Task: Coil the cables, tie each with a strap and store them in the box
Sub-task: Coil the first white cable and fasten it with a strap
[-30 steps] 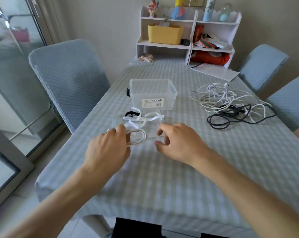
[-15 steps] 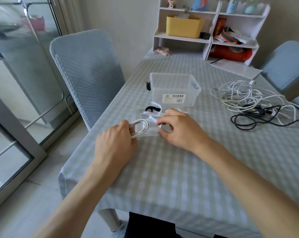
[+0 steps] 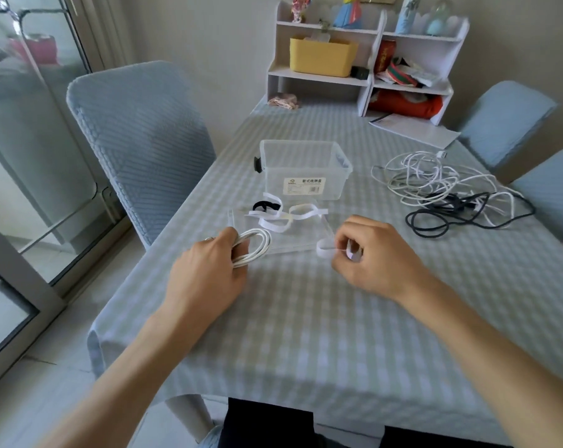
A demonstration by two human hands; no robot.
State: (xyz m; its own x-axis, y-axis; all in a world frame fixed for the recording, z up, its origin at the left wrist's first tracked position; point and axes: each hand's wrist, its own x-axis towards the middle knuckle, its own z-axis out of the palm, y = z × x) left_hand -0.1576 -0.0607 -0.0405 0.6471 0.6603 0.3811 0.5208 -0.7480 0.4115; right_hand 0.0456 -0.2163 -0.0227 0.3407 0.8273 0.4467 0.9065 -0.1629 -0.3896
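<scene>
My left hand (image 3: 209, 273) grips a coiled white cable (image 3: 255, 245) just above the tablecloth. To its right, my right hand (image 3: 373, 257) pinches a white strap (image 3: 325, 250) that curls into a small loop at its left end. Between and behind the hands lies a clear lid (image 3: 293, 234) with loose white straps (image 3: 293, 216) and a black strap (image 3: 265, 205) on and beside it. The clear plastic box (image 3: 306, 171) stands open behind them. A tangle of white cables (image 3: 425, 176) and a black cable (image 3: 458, 211) lies at the right.
A white shelf unit (image 3: 367, 59) with a yellow bin stands at the table's far end, with paper (image 3: 412, 129) in front of it. Blue-covered chairs stand at the left (image 3: 137, 140) and right (image 3: 506, 121). A glass door is at the far left.
My right hand has taken one white strap from the pile on the lid and drawn it right, away from the coil. My left hand still holds the coiled cable.
</scene>
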